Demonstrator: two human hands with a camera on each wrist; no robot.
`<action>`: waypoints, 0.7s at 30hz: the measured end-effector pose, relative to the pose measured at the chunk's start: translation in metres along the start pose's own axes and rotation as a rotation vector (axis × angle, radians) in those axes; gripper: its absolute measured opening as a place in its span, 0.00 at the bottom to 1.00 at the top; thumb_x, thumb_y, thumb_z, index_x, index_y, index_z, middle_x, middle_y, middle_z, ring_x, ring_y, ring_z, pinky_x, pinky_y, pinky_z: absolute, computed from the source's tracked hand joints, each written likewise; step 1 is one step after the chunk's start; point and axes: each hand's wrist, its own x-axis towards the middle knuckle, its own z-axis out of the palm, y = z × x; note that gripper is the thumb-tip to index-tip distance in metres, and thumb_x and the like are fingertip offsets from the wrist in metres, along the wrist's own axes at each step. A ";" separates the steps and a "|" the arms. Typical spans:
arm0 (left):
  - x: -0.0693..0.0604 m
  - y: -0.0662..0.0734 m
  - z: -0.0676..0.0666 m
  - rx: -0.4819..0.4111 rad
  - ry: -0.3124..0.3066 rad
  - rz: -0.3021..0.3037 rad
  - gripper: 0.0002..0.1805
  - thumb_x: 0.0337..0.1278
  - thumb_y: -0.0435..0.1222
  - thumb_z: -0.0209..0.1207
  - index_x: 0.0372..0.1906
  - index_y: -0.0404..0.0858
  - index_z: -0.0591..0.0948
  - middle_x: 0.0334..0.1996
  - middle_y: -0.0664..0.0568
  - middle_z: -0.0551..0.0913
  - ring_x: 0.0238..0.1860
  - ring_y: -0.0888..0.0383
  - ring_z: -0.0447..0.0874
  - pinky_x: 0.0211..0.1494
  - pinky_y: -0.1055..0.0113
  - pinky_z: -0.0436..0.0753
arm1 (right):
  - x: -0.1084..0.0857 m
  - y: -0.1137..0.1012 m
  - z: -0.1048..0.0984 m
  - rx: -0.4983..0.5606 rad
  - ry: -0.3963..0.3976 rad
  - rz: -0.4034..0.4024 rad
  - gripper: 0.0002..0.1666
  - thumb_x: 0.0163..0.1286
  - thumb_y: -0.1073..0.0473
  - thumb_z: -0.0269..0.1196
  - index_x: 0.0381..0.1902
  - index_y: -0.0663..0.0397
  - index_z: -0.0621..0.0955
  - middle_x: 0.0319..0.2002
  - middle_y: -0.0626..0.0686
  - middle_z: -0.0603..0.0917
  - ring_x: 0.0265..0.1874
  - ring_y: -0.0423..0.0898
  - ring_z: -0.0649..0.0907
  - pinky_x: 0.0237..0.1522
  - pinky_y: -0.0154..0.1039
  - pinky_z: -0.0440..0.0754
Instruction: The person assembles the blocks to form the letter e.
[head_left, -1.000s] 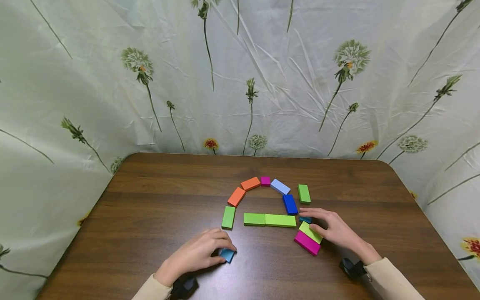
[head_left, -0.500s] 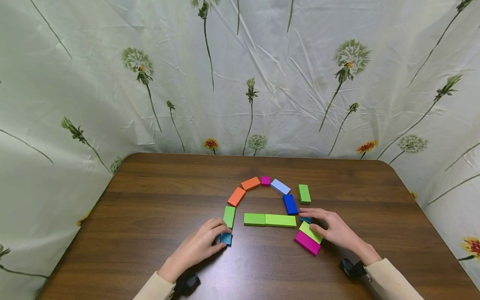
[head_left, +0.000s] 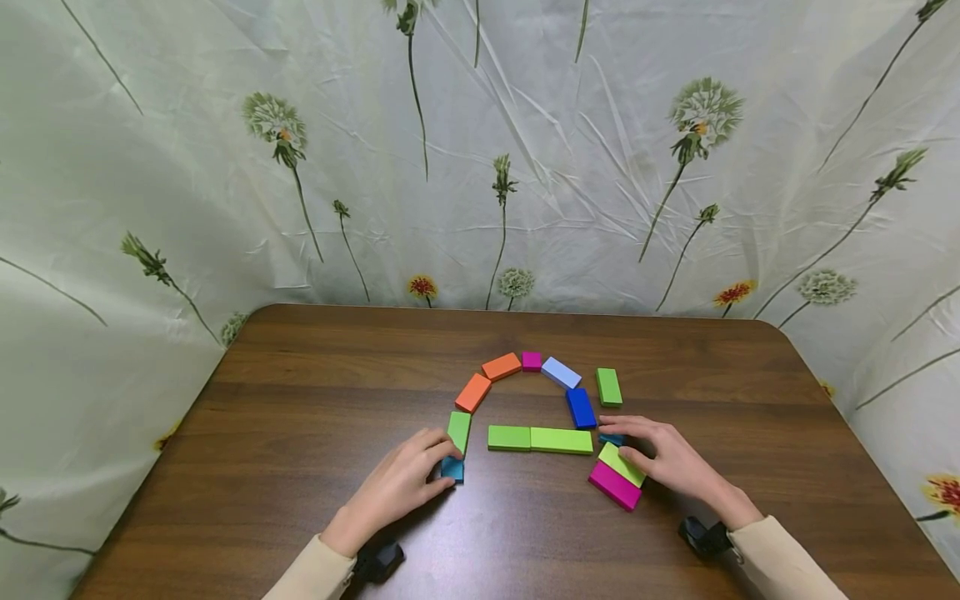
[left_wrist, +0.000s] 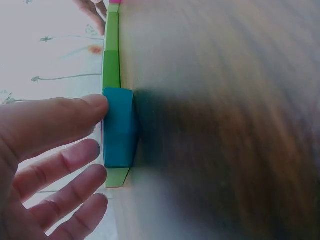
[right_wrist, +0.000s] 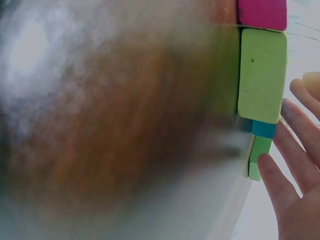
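My left hand [head_left: 405,475] pinches a small blue block [head_left: 452,469] between thumb and fingertips. That block lies at the near end of a green block [head_left: 459,431], and the two appear to touch. In the left wrist view, my thumb lies against the blue block [left_wrist: 119,129]. My right hand [head_left: 663,457] rests over a teal block [head_left: 611,438], its fingers fairly straight. Its thumb reaches the edge of a lime block [head_left: 621,464], with a magenta block [head_left: 615,486] lying alongside. The hand partly covers the teal block.
Two orange blocks [head_left: 473,392], a small magenta block [head_left: 531,362], a light blue block [head_left: 561,372] and a dark blue block [head_left: 581,408] curve in an arch. Below lies a row of two green blocks [head_left: 561,442]. A separate green block [head_left: 609,387] sits right of the arch on the wooden table [head_left: 315,375].
My left hand has carried the blue block away from me and straightened it, up against the green block's near end. My right hand has stayed in place.
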 end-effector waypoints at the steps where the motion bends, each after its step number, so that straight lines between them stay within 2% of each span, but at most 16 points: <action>1: 0.000 0.000 0.000 0.003 0.004 0.001 0.15 0.44 0.34 0.73 0.39 0.43 0.83 0.39 0.59 0.76 0.36 0.63 0.72 0.37 0.71 0.77 | 0.000 0.000 0.000 -0.001 0.001 0.000 0.20 0.65 0.64 0.63 0.56 0.57 0.81 0.57 0.53 0.79 0.56 0.56 0.76 0.50 0.57 0.77; 12: -0.001 -0.002 0.002 -0.013 0.037 0.005 0.18 0.41 0.32 0.74 0.40 0.41 0.81 0.37 0.57 0.74 0.33 0.63 0.70 0.34 0.71 0.76 | 0.000 0.000 0.000 -0.011 0.009 -0.008 0.20 0.63 0.66 0.64 0.55 0.57 0.81 0.57 0.53 0.79 0.56 0.55 0.77 0.50 0.56 0.77; 21: -0.002 -0.001 0.002 -0.077 0.056 0.002 0.21 0.40 0.29 0.74 0.40 0.38 0.77 0.37 0.55 0.71 0.31 0.61 0.73 0.33 0.74 0.77 | 0.000 0.000 0.000 -0.003 0.007 -0.002 0.20 0.64 0.66 0.64 0.55 0.57 0.81 0.58 0.53 0.79 0.56 0.56 0.76 0.50 0.56 0.77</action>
